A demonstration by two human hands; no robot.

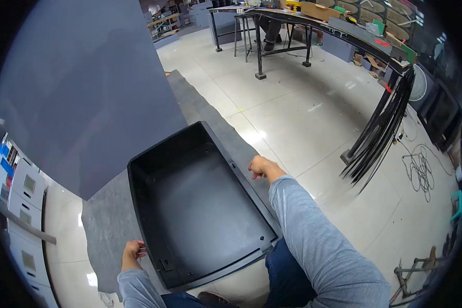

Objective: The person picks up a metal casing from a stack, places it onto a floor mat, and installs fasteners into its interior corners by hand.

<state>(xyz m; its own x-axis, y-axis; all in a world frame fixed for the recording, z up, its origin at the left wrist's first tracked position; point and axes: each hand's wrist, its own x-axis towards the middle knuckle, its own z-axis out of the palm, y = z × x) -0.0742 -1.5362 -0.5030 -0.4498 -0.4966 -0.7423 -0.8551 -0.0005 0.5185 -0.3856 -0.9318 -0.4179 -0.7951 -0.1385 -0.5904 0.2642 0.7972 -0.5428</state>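
A large black open box [205,190], hollow side up, lies on a grey mat [105,231] in front of my legs. Small holes and fittings show near its corners and along its right rim. My left hand [135,249] is at the box's lower left edge, fingers closed against its outer side; whether they grip the rim is hard to tell. Beyond the right rim, my right hand [260,167] hangs a little way off the box with its fingers curled; anything inside them is hidden.
A big grey panel [87,92] stands at the upper left. A long workbench [323,23] with black legs crosses the back, a person's legs [270,33] behind it. Thin black strips [382,128] hang at its right end. Cables [421,169] lie on the floor; white cabinets [28,210] stand left.
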